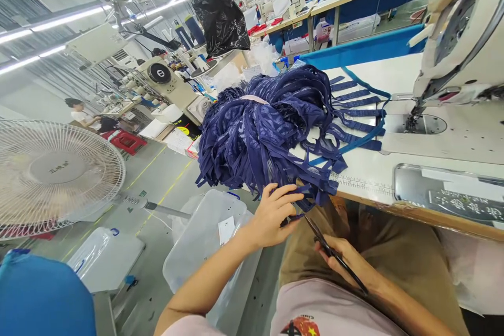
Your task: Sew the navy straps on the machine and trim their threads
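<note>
A big heap of dark blue fabric strips (263,126) lies on the left end of the white sewing table (366,173) and hangs over its edge. My left hand (271,215) reaches up under the heap, its fingers pinching the hanging strip ends. My right hand (346,262) rests over my lap with its fingers closed on a thin black tool (334,254), apparently scissors, whose tip points toward the strips by the left hand.
A sewing machine (460,37) stands at the right of the table, with more blue strips fanned out beside it. A white fan (55,173) and clear plastic bins (205,236) stand at left. A black bag (218,0) hangs overhead. Other workers sit at distant tables.
</note>
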{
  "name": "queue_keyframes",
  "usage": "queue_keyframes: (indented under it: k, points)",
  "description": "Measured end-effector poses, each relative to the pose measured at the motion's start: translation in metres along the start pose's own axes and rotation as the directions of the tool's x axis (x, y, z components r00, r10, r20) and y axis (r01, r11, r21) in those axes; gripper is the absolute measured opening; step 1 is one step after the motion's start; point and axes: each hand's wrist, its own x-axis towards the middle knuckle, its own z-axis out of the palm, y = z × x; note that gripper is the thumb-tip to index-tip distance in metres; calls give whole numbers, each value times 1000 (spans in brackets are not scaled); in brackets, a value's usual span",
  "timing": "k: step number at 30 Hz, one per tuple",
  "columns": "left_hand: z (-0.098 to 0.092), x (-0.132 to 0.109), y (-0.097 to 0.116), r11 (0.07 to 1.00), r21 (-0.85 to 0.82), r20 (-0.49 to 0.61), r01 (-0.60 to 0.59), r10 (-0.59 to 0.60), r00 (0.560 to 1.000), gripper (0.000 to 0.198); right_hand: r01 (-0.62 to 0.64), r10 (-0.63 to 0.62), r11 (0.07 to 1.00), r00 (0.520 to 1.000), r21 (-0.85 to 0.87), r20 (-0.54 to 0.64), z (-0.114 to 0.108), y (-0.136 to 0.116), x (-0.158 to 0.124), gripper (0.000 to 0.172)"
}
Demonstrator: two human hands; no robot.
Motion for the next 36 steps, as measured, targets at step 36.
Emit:
queue_keyframes:
  k: [36]
  points:
    - [23,45,39,993,104,-84,62,-53,995,4,58,-103,984,956,-170,-273,-32,19,-29,65]
